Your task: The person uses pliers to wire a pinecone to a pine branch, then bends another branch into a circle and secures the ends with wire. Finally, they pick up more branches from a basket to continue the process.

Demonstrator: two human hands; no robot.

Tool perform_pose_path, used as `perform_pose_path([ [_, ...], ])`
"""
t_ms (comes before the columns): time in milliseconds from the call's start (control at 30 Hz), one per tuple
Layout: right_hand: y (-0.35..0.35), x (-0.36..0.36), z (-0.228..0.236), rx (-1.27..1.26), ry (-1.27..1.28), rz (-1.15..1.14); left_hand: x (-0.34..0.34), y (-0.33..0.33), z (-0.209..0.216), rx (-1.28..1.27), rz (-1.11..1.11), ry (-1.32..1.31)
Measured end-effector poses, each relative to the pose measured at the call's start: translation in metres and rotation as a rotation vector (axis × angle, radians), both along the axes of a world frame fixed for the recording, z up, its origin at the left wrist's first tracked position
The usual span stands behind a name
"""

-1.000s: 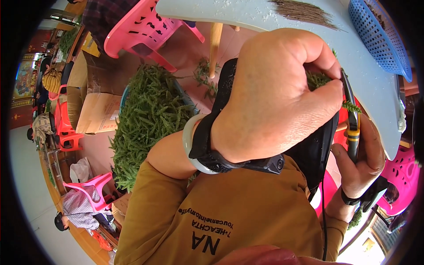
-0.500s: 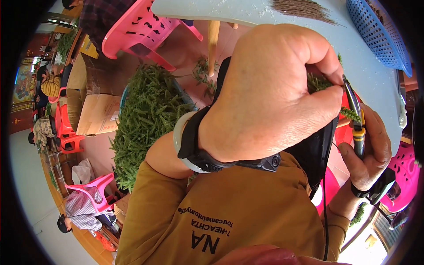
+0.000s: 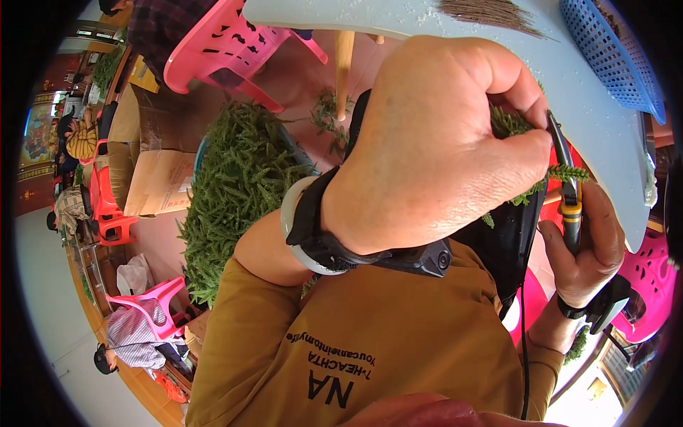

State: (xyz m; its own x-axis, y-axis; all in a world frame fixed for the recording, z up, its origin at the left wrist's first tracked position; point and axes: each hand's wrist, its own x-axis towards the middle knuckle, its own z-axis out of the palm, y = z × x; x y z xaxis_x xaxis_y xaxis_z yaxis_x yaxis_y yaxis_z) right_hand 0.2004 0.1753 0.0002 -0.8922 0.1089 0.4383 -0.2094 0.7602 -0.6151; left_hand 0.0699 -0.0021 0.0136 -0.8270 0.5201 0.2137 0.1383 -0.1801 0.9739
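My left hand [image 3: 434, 149] is large in the middle of the view, its thumb and bent fingers closed around green leafy sprigs [image 3: 509, 124]. One sprig tip [image 3: 569, 173] sticks out to the right past the thumb and crosses the pliers. In my right hand [image 3: 594, 242] is a pair of pliers or cutters [image 3: 571, 213] with yellow and grey handles. Their dark metal jaws point up beside my left fingertips, close to or touching them. Whether the jaws are closed on a stem, I cannot tell.
A blue tub [image 3: 299, 153] heaped with green sprigs [image 3: 238, 185] stands at left, beside a cardboard box [image 3: 167, 181]. On the pale table [image 3: 398, 18] are thin brown sticks [image 3: 491, 14] and a blue basket [image 3: 615, 64]. A pink chair [image 3: 228, 43] stands beyond; other people sit far left.
The pliers and my right hand have shifted slightly left. More of the sprig tip shows to the right of my left thumb, and it sits higher. My left hand has barely moved.
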Motion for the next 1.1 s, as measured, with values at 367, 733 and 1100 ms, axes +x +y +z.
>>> perform_pose_path([
  [367,0.006,0.002,-0.007,-0.488,-0.13,0.073,0.0,0.001,0.003,0.088,-0.073,-0.114],
  [733,0.003,-0.001,0.001,-0.61,-0.165,0.045,0.002,-0.003,0.007,-0.022,0.084,0.077],
  [1100,-0.009,0.002,0.009,-0.22,-0.058,-0.116,-0.007,0.004,-0.006,-0.088,0.305,0.851],
])
